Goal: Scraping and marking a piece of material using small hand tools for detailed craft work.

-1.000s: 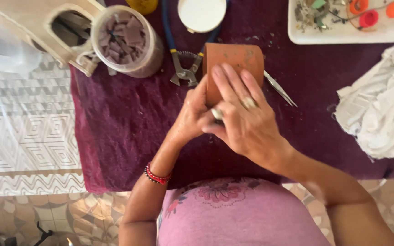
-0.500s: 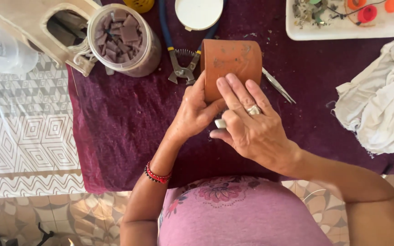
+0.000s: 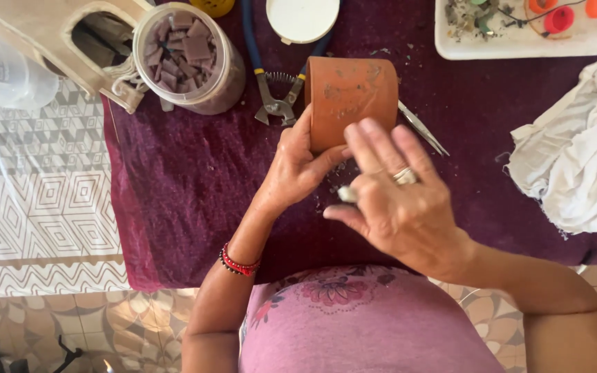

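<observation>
My left hand [image 3: 298,162] grips a terracotta pot [image 3: 350,93] lying on its side on a dark purple cloth [image 3: 181,186]. My right hand [image 3: 399,200], with a ring on one finger, hovers just below the pot and pinches a small pale piece [image 3: 347,194] between thumb and fingers. The pot's bare side faces up, with a few pale smudges on it. A red bead bracelet [image 3: 238,262] is on my left wrist.
A clear jar of mauve tile pieces [image 3: 188,55] stands at the upper left. Blue-handled nippers [image 3: 274,97] and tweezers [image 3: 423,128] lie beside the pot. A white lid [image 3: 303,17], a white tray of bits [image 3: 519,34] and a crumpled white rag [image 3: 575,152] sit further off.
My right hand has lifted off the pot's side and drawn back toward me with the small piece. The pot's surface is now uncovered.
</observation>
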